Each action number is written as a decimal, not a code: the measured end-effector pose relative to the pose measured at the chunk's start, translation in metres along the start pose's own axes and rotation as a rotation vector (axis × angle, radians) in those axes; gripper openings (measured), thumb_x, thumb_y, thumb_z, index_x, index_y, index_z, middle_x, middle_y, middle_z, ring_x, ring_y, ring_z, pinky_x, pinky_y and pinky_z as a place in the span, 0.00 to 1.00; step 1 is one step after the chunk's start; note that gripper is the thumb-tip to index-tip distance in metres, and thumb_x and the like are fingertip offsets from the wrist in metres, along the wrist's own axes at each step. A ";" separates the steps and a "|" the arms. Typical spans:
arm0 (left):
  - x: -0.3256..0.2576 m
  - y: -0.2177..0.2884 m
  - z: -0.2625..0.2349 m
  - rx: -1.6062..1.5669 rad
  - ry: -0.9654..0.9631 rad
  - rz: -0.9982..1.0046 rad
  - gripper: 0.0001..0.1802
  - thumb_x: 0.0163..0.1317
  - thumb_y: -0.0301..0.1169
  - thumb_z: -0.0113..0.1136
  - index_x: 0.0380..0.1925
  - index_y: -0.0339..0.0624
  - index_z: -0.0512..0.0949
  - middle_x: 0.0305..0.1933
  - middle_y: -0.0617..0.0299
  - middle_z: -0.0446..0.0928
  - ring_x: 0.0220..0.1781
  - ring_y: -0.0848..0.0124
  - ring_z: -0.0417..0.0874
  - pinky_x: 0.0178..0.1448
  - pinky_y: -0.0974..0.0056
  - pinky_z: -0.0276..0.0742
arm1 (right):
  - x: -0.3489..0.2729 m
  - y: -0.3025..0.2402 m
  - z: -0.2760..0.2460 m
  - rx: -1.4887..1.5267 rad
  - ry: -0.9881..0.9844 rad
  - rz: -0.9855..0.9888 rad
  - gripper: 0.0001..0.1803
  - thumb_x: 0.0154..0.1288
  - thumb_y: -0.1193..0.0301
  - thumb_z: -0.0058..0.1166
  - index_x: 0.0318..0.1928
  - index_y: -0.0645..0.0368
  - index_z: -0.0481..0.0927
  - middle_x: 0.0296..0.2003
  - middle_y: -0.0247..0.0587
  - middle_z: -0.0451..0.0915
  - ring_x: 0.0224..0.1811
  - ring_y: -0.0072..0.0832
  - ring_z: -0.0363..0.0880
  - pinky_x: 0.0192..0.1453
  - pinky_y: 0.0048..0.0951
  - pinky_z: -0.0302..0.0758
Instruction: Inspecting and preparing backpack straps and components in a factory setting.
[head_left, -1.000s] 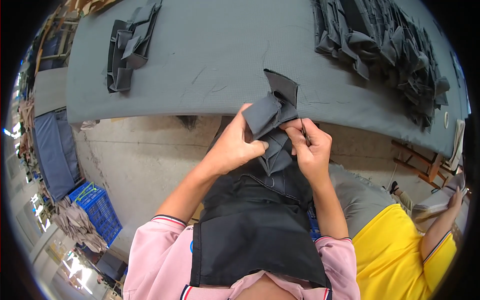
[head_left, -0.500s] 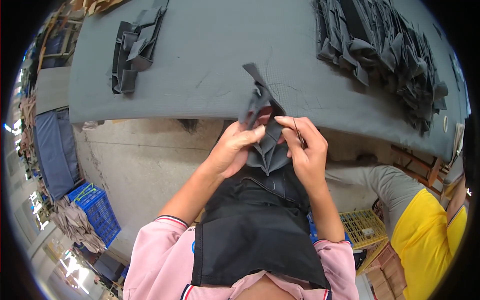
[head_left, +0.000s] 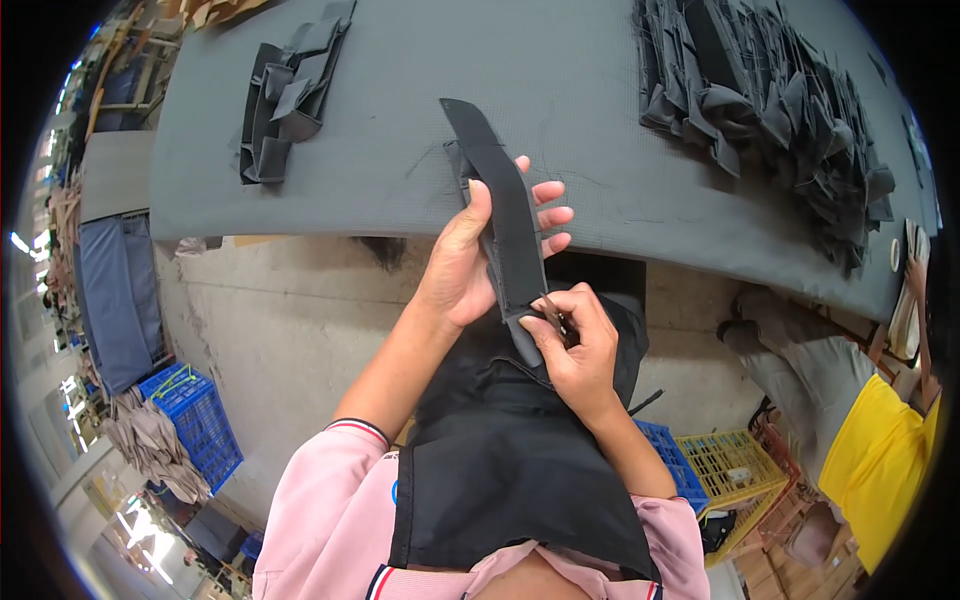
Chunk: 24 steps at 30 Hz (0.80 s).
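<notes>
A sewn dark grey fabric piece with a broad black strip (head_left: 505, 205) along it hangs lengthwise in front of me, its upper end bent over to the left. My left hand (head_left: 465, 255) is closed around its middle, thumb on the near side and fingertips showing past the right edge. At the lower end my right hand (head_left: 575, 345) pinches the fabric between thumb and forefinger. Within its curled fingers sit small dark thread snips (head_left: 562, 326), mostly hidden. The held piece is just off the table's front edge, over my black apron (head_left: 520, 480).
The grey cloth-covered table (head_left: 400, 130) spans the front. A small stack of similar pieces (head_left: 290, 95) lies at left, a larger heap (head_left: 760, 110) at right. Blue crate (head_left: 190, 420) stands at lower left, yellow crate (head_left: 735, 465) at lower right. A person in yellow (head_left: 885, 450) is at right.
The fabric piece was folded and bunched between both hands; now it is stretched out lengthwise with its black strip facing me. My right hand has moved down and left to its lower end.
</notes>
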<state>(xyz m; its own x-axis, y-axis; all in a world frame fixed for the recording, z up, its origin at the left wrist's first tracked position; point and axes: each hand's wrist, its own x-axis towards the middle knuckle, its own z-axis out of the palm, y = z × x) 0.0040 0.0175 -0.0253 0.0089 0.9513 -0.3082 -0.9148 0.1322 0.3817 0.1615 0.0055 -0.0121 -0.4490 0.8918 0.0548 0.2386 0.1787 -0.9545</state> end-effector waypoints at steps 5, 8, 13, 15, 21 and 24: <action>-0.002 -0.005 -0.001 0.003 -0.011 -0.045 0.34 0.68 0.55 0.35 0.65 0.43 0.54 0.63 0.48 0.63 0.60 0.55 0.70 0.61 0.51 0.73 | 0.004 -0.001 0.011 -0.001 0.101 0.114 0.17 0.49 0.81 0.63 0.41 0.58 0.74 0.27 0.36 0.73 0.21 0.24 0.72 0.24 0.24 0.67; 0.000 -0.007 0.006 0.063 0.055 -0.062 0.37 0.67 0.58 0.33 0.62 0.38 0.59 0.61 0.48 0.65 0.56 0.57 0.75 0.57 0.54 0.76 | 0.011 0.004 0.007 -0.074 0.068 -0.071 0.19 0.47 0.81 0.63 0.42 0.57 0.75 0.26 0.36 0.72 0.20 0.25 0.72 0.24 0.24 0.67; -0.004 -0.006 0.018 0.423 0.169 -0.129 0.46 0.60 0.67 0.35 0.51 0.30 0.70 0.48 0.50 0.77 0.39 0.66 0.82 0.44 0.63 0.81 | 0.010 0.004 0.003 0.003 0.078 -0.063 0.10 0.50 0.83 0.61 0.35 0.60 0.80 0.26 0.36 0.74 0.21 0.22 0.72 0.26 0.21 0.67; -0.004 -0.008 0.015 0.453 0.216 -0.108 0.45 0.60 0.66 0.35 0.50 0.29 0.71 0.48 0.49 0.77 0.37 0.67 0.82 0.43 0.63 0.81 | 0.012 0.002 0.004 0.133 0.072 0.032 0.08 0.53 0.83 0.59 0.35 0.63 0.80 0.28 0.34 0.74 0.24 0.18 0.70 0.29 0.19 0.66; -0.004 -0.001 0.004 0.427 0.057 -0.133 0.45 0.60 0.66 0.36 0.51 0.28 0.69 0.48 0.47 0.76 0.41 0.66 0.82 0.43 0.64 0.81 | 0.011 0.005 0.000 0.539 0.074 0.290 0.04 0.58 0.82 0.54 0.34 0.65 0.80 0.29 0.29 0.73 0.29 0.15 0.68 0.36 0.16 0.64; -0.003 -0.004 0.005 0.365 0.084 -0.072 0.41 0.63 0.60 0.39 0.52 0.25 0.67 0.55 0.46 0.72 0.40 0.63 0.82 0.44 0.60 0.83 | 0.010 0.011 -0.003 0.591 0.076 0.315 0.03 0.60 0.80 0.56 0.35 0.65 0.80 0.29 0.28 0.78 0.31 0.12 0.72 0.40 0.15 0.67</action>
<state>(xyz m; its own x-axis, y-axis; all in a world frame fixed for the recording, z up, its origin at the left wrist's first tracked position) 0.0099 0.0151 -0.0219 0.0209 0.9117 -0.4103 -0.7091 0.3028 0.6368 0.1616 0.0176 -0.0208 -0.3680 0.8949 -0.2525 -0.1726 -0.3325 -0.9272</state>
